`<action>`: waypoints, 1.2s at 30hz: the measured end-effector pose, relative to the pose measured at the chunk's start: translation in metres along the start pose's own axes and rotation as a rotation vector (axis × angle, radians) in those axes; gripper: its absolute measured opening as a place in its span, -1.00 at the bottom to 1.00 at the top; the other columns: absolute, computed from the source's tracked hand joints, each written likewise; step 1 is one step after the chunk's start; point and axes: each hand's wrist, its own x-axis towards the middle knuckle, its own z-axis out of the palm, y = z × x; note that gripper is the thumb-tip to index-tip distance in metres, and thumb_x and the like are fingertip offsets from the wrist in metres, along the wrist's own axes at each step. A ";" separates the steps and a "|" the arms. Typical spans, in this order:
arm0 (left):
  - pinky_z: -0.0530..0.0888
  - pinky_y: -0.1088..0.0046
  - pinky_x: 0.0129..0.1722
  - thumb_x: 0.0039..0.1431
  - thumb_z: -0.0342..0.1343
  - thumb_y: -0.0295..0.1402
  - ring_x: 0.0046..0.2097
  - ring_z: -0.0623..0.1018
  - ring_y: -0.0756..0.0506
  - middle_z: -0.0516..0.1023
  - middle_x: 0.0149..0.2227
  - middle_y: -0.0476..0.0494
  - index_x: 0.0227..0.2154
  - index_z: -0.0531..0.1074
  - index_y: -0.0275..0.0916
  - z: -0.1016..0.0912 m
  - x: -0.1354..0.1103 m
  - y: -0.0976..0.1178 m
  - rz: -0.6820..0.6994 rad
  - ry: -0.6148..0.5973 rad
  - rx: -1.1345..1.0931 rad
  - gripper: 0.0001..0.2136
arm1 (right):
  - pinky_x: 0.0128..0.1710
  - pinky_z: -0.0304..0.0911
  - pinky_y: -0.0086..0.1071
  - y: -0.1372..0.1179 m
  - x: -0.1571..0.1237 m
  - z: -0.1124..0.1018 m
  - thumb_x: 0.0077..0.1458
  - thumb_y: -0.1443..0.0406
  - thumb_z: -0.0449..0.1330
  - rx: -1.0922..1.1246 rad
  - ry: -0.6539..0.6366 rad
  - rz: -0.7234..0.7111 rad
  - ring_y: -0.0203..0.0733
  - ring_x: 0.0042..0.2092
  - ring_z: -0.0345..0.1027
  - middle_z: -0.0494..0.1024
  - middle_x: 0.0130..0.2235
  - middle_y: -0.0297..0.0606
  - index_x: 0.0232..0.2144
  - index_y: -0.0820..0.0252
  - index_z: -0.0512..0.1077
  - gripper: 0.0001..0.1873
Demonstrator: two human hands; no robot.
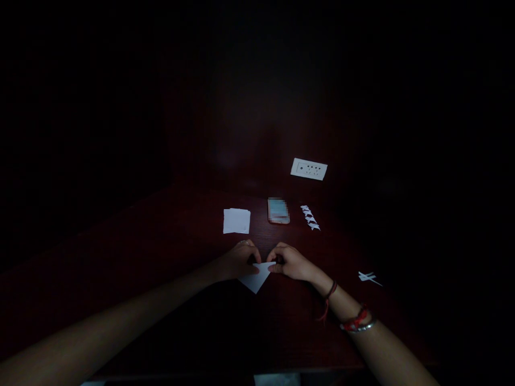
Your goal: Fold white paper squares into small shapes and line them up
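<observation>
A white sheet of paper [256,281], folded to a triangle with one corner pointing toward me, is held between both hands above the dark red table. My left hand [242,260] pinches its upper edge between thumb and fingers, and a ring shows on one finger. From the other side, my right hand [290,261] grips the right corner the same way. The fingertips of the two hands are close together. Part of the paper's left side is hidden behind my left hand.
Beyond my hands lie a stack of white paper squares [236,221], a phone-like device [278,210] with a blurred screen, and a row of small folded paper pieces [310,217]. Thin paper strips [367,277] lie at right. A socket panel [309,169] is on the back wall.
</observation>
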 end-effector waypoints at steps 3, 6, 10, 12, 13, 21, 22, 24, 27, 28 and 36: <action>0.26 0.48 -0.28 -0.12 0.06 -0.43 -0.21 0.30 -0.08 0.28 -0.33 -0.03 -0.41 0.37 -0.24 0.001 0.001 -0.002 0.004 -0.016 -0.009 -0.86 | -0.37 0.12 -0.49 -0.001 0.000 0.000 -0.22 0.38 0.22 0.007 0.004 0.012 -0.35 -0.37 0.17 0.30 -0.41 -0.33 -0.45 0.25 0.37 -0.84; 0.25 0.47 -0.27 -0.13 0.07 -0.42 -0.19 0.29 -0.09 0.27 -0.30 -0.03 -0.33 0.35 -0.22 0.001 0.001 -0.003 -0.023 -0.018 -0.008 -0.79 | -0.42 0.10 -0.52 0.000 0.000 0.001 -0.22 0.40 0.21 0.031 0.000 0.032 -0.38 -0.40 0.17 0.33 -0.43 -0.36 -0.44 0.26 0.35 -0.83; 0.24 0.50 -0.31 -0.12 0.04 -0.45 -0.23 0.30 -0.06 0.28 -0.33 -0.02 -0.40 0.35 -0.23 -0.001 0.001 0.000 -0.015 -0.034 -0.012 -0.85 | -0.43 0.10 -0.53 -0.001 0.000 0.002 -0.19 0.40 0.20 0.039 -0.012 0.037 -0.39 -0.42 0.19 0.35 -0.42 -0.37 -0.34 0.24 0.36 -0.75; 0.22 0.51 -0.34 -0.11 0.03 -0.48 -0.25 0.31 -0.05 0.29 -0.36 0.00 -0.42 0.32 -0.25 -0.002 0.001 0.002 -0.008 -0.037 -0.002 -0.87 | -0.39 0.10 -0.52 -0.001 -0.001 0.001 -0.20 0.39 0.21 0.008 0.004 -0.002 -0.38 -0.39 0.20 0.36 -0.40 -0.36 -0.34 0.22 0.38 -0.75; 0.22 0.51 -0.35 -0.11 0.02 -0.48 -0.27 0.31 -0.04 0.30 -0.38 0.01 -0.42 0.31 -0.25 -0.003 0.001 0.003 0.000 -0.044 0.001 -0.88 | -0.38 0.10 -0.52 -0.002 -0.001 0.000 -0.19 0.40 0.21 -0.011 0.014 -0.026 -0.37 -0.38 0.21 0.36 -0.40 -0.35 -0.36 0.22 0.40 -0.77; 0.19 0.55 -0.37 -0.04 -0.01 -0.50 -0.32 0.31 0.00 0.32 -0.41 0.05 -0.43 0.26 -0.25 0.003 0.003 -0.004 0.082 -0.027 0.024 -0.93 | -0.30 0.06 -0.48 -0.004 -0.004 -0.002 -0.09 0.41 0.15 -0.137 0.062 -0.131 -0.34 -0.33 0.21 0.40 -0.41 -0.33 -0.40 0.19 0.43 -0.87; 0.18 0.55 -0.37 -0.03 -0.02 -0.50 -0.32 0.31 0.00 0.32 -0.42 0.05 -0.43 0.26 -0.25 0.003 0.003 -0.005 0.091 -0.019 0.036 -0.93 | -0.28 0.05 -0.46 -0.005 -0.005 -0.002 -0.08 0.40 0.14 -0.165 0.065 -0.133 -0.33 -0.31 0.21 0.40 -0.41 -0.33 -0.40 0.18 0.43 -0.87; 0.18 0.54 -0.37 0.00 -0.02 -0.47 -0.33 0.30 0.00 0.31 -0.42 0.05 -0.44 0.26 -0.25 0.003 0.003 -0.005 0.118 -0.010 0.060 -0.97 | -0.23 0.00 -0.41 -0.006 -0.006 -0.003 -0.05 0.38 0.12 -0.223 0.062 -0.145 -0.30 -0.28 0.20 0.41 -0.39 -0.32 -0.39 0.16 0.43 -0.87; 0.18 0.52 -0.35 0.03 -0.02 -0.42 -0.34 0.30 0.00 0.30 -0.42 0.03 -0.45 0.26 -0.26 0.004 0.003 -0.005 0.161 0.006 0.084 -0.97 | -0.22 -0.05 -0.37 -0.009 -0.008 -0.004 0.00 0.37 0.08 -0.303 0.040 -0.185 -0.28 -0.26 0.18 0.41 -0.37 -0.30 -0.36 0.15 0.43 -0.85; 0.18 0.51 -0.33 0.04 -0.02 -0.41 -0.33 0.30 0.00 0.31 -0.42 0.03 -0.45 0.26 -0.26 0.004 0.003 -0.005 0.169 0.009 0.094 -0.96 | -0.22 -0.06 -0.37 -0.010 -0.008 -0.005 0.01 0.36 0.07 -0.325 0.030 -0.200 -0.28 -0.26 0.17 0.40 -0.36 -0.29 -0.34 0.15 0.43 -0.84; 0.18 0.46 -0.26 0.08 -0.04 -0.43 -0.27 0.30 -0.04 0.33 -0.36 -0.02 -0.39 0.32 -0.22 0.003 0.001 -0.003 0.230 -0.011 0.229 -0.94 | -0.21 -0.06 -0.38 -0.014 -0.010 -0.010 0.05 0.37 0.00 -0.443 -0.044 -0.287 -0.28 -0.24 0.14 0.37 -0.35 -0.27 -0.37 0.18 0.41 -0.81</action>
